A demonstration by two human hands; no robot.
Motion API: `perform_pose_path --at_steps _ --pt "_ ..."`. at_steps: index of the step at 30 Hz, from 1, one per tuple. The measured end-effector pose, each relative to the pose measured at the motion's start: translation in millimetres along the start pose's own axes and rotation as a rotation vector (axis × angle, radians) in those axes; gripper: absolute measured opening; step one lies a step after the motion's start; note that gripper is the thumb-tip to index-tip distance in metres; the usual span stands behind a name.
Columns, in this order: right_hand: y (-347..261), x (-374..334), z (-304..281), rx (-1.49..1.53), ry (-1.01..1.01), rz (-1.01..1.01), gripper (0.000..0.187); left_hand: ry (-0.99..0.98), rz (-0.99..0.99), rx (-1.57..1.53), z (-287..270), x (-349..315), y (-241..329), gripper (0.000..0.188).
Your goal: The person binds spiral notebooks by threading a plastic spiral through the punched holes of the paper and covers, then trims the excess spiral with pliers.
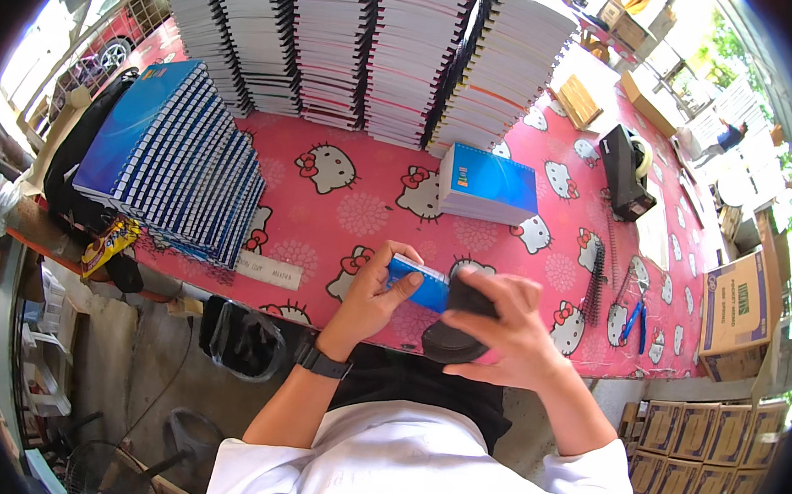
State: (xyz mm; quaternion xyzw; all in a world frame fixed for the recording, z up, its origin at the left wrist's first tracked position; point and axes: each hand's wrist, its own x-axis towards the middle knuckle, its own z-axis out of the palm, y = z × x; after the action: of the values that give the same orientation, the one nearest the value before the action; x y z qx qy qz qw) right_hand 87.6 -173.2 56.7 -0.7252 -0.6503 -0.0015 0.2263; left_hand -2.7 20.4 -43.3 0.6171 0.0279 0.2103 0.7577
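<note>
left hand [376,299] pinches small blue notebook [428,291], likely steadying it; right hand [517,333] grips blurred dark object [471,300] alongside; notebook stack [490,182] beyond, presumably for reach

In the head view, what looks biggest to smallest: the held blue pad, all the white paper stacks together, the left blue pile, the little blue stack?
1. White paper stacks together
2. Left blue pile
3. Little blue stack
4. Blue pad in the left hand, partly covered
</note>
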Motion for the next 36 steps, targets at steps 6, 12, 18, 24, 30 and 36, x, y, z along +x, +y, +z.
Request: perform_pose_path --at_steps 6,12,18,24,30,36 --pt "37 -8 -17 0.582 0.348 0.279 0.077 -0.145 0.333 0.568 -4 6 34 0.037" --pt "50 -22 -6 0.884 0.410 0.441 0.077 -0.177 0.364 0.750 -2 10 38 0.029" --pt "72 -35 9 0.987 0.338 0.507 0.072 -0.236 0.340 0.597 -4 13 34 0.026" --pt "77 -35 18 1.095 0.186 0.472 0.070 -0.219 0.333 0.527 -8 15 28 0.026" --pt "82 -31 17 1.225 0.077 0.444 0.069 -0.100 0.040 0.231 -2 8 29 0.041" --pt "71 -3 20 1.027 0.009 0.392 0.067 -0.031 -0.006 0.082 -8 -12 -8 0.022"
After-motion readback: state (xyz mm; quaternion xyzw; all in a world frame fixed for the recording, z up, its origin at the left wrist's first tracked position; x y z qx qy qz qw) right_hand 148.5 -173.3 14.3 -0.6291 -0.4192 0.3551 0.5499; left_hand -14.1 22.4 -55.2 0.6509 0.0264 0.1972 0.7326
